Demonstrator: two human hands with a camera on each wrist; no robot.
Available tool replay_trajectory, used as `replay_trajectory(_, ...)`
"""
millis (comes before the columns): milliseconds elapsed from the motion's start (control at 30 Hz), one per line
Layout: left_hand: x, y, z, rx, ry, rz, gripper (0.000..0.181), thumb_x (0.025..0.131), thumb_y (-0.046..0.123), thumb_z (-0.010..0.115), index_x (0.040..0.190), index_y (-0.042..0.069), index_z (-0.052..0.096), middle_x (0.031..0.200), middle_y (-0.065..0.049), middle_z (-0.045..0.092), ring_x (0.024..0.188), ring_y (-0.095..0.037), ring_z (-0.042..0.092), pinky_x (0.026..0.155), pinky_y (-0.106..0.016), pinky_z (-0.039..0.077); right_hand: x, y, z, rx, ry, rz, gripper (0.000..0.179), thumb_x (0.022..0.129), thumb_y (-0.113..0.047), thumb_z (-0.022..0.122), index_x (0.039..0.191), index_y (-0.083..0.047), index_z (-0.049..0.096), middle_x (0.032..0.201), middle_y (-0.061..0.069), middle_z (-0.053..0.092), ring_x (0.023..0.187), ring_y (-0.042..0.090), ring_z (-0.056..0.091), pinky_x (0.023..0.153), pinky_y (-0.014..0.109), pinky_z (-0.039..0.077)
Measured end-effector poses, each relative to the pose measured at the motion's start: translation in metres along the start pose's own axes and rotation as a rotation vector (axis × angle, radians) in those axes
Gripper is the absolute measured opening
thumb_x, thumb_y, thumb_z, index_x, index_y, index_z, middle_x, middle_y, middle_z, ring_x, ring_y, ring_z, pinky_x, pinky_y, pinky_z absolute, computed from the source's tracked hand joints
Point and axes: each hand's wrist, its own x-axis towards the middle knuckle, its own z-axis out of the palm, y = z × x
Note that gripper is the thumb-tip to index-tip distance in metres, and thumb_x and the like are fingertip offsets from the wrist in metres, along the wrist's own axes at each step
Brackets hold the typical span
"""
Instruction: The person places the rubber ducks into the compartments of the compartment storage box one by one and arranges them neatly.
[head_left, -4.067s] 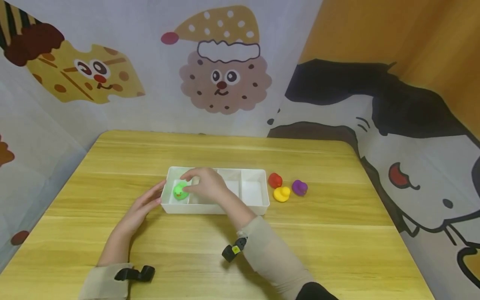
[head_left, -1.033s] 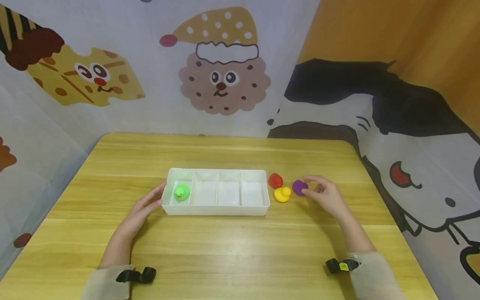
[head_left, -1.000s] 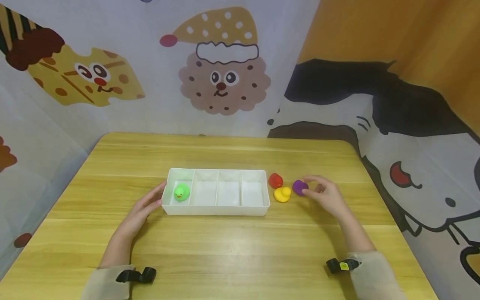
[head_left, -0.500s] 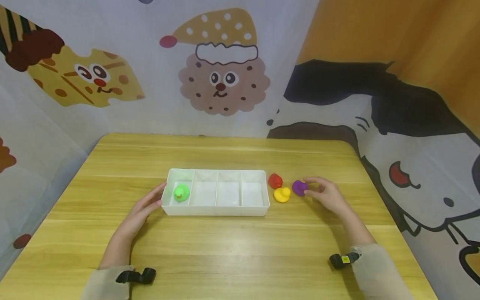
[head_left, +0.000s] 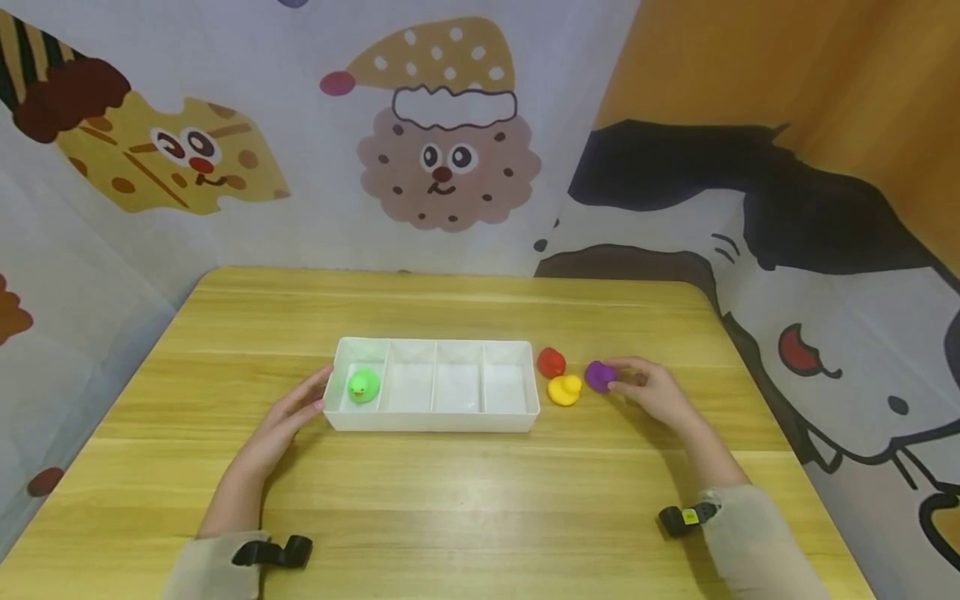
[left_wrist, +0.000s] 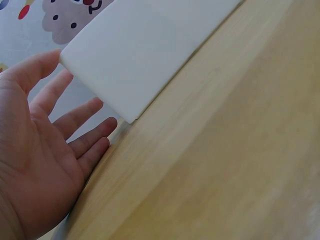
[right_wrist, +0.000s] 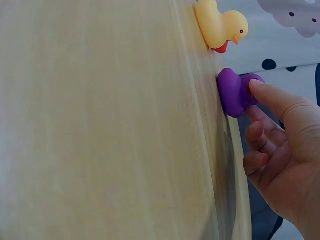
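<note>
Purple duck (right_wrist: pixel 231 93) is pinched by the right hand (head_left: pixel 657 394).

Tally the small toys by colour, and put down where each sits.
Green: 1, the green toy duck, in the leftmost compartment of the white tray
Red: 1, the red toy, on the table
Yellow: 1, the yellow toy duck, on the table
Purple: 1, the purple toy duck, on the table
Total: 4
</note>
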Motion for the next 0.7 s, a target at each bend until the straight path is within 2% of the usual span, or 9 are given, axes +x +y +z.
replay_trajectory(167,0.0,0.0003,0.0008,0.0,-0.003,0.011,0.052,0.101,0.019,0.048,0.15,0.015,0.033,0.152,-0.017,0.029,0.136,-0.028,0.029,0.101,-0.071,0.011,-0.0003,0.0001,0.0007,0.015,0.001,0.01,0.043,0.085,-0.021,0.074,0.124,-0.007,0.063,0.118,0.015,0.061,0.062,0.017,0.051,0.053,0.027,0.047)
replay_trajectory(267,0.0,0.0006,0.0008,0.003,-0.003,0.02,0.052,0.101,0.018,0.048,0.15,0.014,0.033,0.152,-0.018,0.029,0.136,-0.036,0.026,0.1,-0.072,0.011,-0.0011,-0.0001,0.0011,0.016,0.014,0.003,0.042,0.085,-0.021,0.074,0.123,-0.007,0.063,0.111,0.015,0.063,0.059,0.016,0.051,0.05,0.026,0.045)
replay_trajectory(333,0.0001,0.0004,0.0006,0.003,-0.004,0.023,0.051,0.101,0.018,0.048,0.15,0.014,0.033,0.152,-0.019,0.029,0.136,-0.034,0.027,0.101,-0.071,0.011,-0.002,0.0,0.0015,0.016,0.025,0.006,0.042,0.085,-0.02,0.074,0.123,-0.007,0.064,0.097,0.016,0.065,0.055,0.014,0.049,0.046,0.025,0.042)
replay_trajectory(433,0.0,0.0004,0.0003,0.002,-0.005,0.028,0.051,0.101,0.018,0.048,0.15,0.014,0.033,0.152,-0.018,0.03,0.134,-0.023,0.031,0.101,-0.07,0.012,-0.0037,-0.0003,0.0016,0.018,0.04,0.015,0.042,0.085,-0.021,0.075,0.123,-0.007,0.063,0.077,0.016,0.063,0.051,0.011,0.046,0.043,0.024,0.04)
replay_trajectory(533,0.0001,-0.0001,0.0003,-0.002,-0.002,0.027,0.051,0.101,0.018,0.048,0.15,0.015,0.034,0.152,-0.017,0.031,0.131,-0.013,0.034,0.102,-0.069,0.012,-0.0056,-0.0013,0.0018,0.025,0.061,0.026,0.043,0.084,-0.021,0.075,0.123,-0.007,0.063,0.067,0.017,0.06,0.049,0.01,0.044,0.041,0.024,0.038)
replay_trajectory(600,0.0001,-0.0002,0.0003,-0.001,-0.003,0.025,0.051,0.101,0.018,0.048,0.15,0.015,0.033,0.152,-0.017,0.031,0.131,-0.013,0.033,0.102,-0.069,0.012,-0.0071,-0.0026,0.002,0.029,0.078,0.027,0.043,0.084,-0.021,0.075,0.122,-0.007,0.063,0.066,0.018,0.06,0.049,0.01,0.044,0.041,0.024,0.038)
replay_trajectory(700,-0.0004,0.0003,0.0003,-0.001,-0.004,0.021,0.052,0.101,0.018,0.048,0.15,0.014,0.033,0.152,-0.018,0.03,0.135,-0.026,0.03,0.102,-0.069,0.012,-0.0093,-0.0061,0.0026,0.021,0.108,0.021,0.042,0.083,-0.021,0.076,0.121,-0.007,0.064,0.07,0.019,0.061,0.05,0.011,0.046,0.041,0.024,0.038)
